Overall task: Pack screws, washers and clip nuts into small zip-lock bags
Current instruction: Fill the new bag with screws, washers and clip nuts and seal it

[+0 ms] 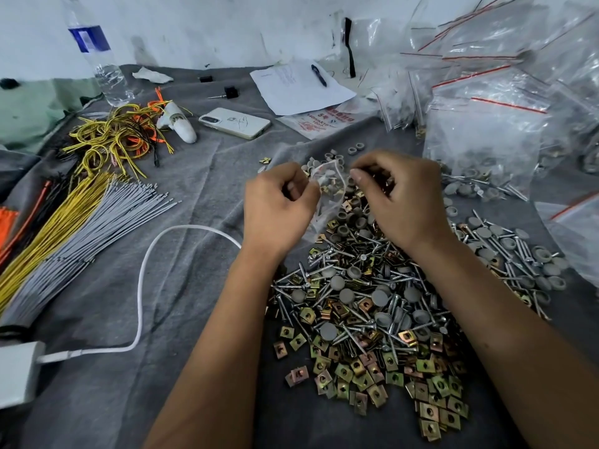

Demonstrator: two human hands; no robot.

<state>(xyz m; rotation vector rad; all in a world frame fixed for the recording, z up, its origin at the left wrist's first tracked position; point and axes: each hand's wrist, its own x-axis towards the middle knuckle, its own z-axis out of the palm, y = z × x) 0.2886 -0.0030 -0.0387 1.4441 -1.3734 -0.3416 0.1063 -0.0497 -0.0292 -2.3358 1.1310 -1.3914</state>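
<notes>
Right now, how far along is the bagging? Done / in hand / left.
Done: filled zip-lock bags are stacked at the far right. In hand: the left hand holds a small clear bag with a few parts already inside, while the right hand pinches more parts at its mouth. Left: plenty, with a big loose pile of screws, grey washers and clip nuts on the grey cloth.

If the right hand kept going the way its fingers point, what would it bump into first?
Probably the small zip-lock bag. The right hand has its fingers curled toward the left hand, which holds that bag open between them. Depth is hard to judge from this one view, so it may pass just over the bag's mouth.
</notes>
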